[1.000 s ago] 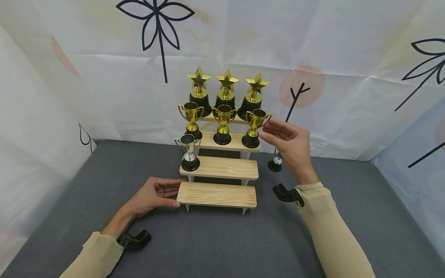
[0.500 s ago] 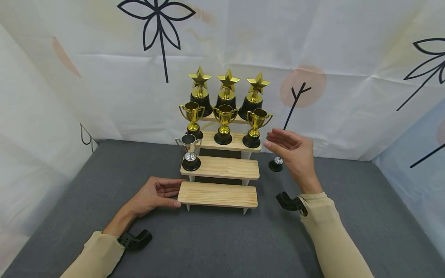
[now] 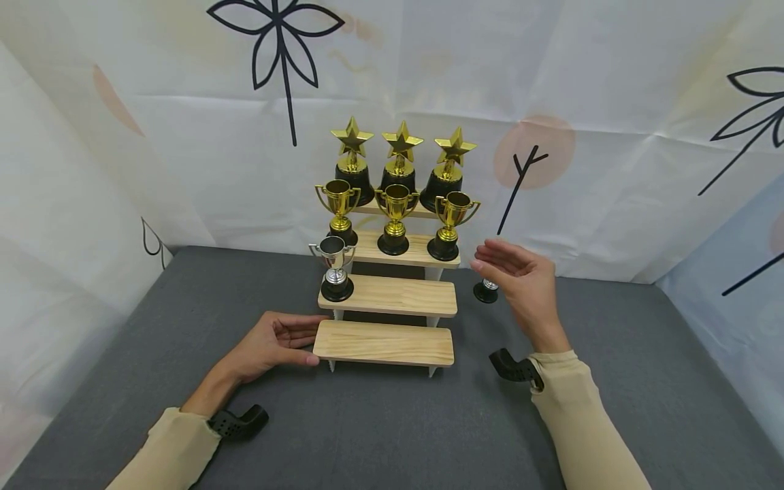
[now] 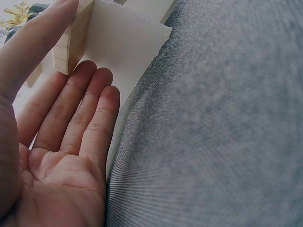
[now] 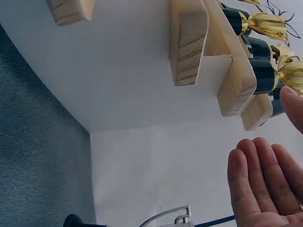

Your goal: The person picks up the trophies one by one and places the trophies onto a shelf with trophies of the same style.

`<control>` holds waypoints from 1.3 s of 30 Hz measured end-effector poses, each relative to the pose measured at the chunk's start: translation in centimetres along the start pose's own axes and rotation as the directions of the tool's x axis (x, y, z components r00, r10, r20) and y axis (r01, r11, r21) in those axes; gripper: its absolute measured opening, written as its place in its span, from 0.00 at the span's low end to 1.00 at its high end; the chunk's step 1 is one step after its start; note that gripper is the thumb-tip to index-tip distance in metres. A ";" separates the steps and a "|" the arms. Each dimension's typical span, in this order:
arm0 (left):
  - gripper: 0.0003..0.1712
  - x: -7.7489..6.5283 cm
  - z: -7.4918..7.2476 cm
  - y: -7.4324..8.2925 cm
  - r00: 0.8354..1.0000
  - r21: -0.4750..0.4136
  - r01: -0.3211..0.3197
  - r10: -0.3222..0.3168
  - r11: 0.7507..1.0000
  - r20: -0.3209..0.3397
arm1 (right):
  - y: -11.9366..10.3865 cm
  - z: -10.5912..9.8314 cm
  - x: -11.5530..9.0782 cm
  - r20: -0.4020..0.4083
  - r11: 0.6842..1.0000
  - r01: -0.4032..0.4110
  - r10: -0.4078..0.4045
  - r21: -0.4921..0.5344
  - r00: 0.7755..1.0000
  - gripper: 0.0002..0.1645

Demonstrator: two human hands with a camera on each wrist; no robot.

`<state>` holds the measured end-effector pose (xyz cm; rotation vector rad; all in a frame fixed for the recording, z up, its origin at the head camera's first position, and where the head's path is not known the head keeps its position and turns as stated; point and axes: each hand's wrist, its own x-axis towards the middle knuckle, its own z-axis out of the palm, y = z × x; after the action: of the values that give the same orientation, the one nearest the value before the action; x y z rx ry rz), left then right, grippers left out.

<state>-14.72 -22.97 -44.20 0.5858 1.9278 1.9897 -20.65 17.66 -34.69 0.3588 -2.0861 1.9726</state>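
A stepped wooden stand (image 3: 386, 344) faces me, with a silver trophy cup (image 3: 335, 272) at the left of its second step. My left hand (image 3: 269, 350) rests against the left end of the lowest step; its fingers (image 4: 71, 113) lie extended beside the white side support, thumb by the wood. Right of the stand, my right hand (image 3: 517, 289) is raised with extended fingers, holding nothing. Another silver trophy cup (image 3: 486, 292) stands on the table just behind it, its upper part hidden by the hand. In the right wrist view that cup's handle (image 5: 182, 218) shows at the bottom.
Gold trophy cups (image 3: 393, 211) line the third step. Gold star trophies (image 3: 399, 160) fill the top step behind them. A dark grey cloth (image 3: 380, 429) covers the table, and a white patterned backdrop (image 3: 612, 197) hangs behind the stand.
My right hand has moved down and slightly right, from beside the rightmost gold cup to in front of the silver cup on the table. The left hand stays at the lowest step.
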 end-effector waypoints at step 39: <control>0.43 0.1 0.0 0.0 1.000 -0.016 -0.010 0.010 1.000 0.011 | 0.7 -1.6 -0.4 -0.090 1.000 -0.012 0.010 -0.016 0.996 0.25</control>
<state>-14.82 -22.97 -44.21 0.6018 1.9044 2.0016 -20.54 19.32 -35.39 0.2513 -2.0520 1.9389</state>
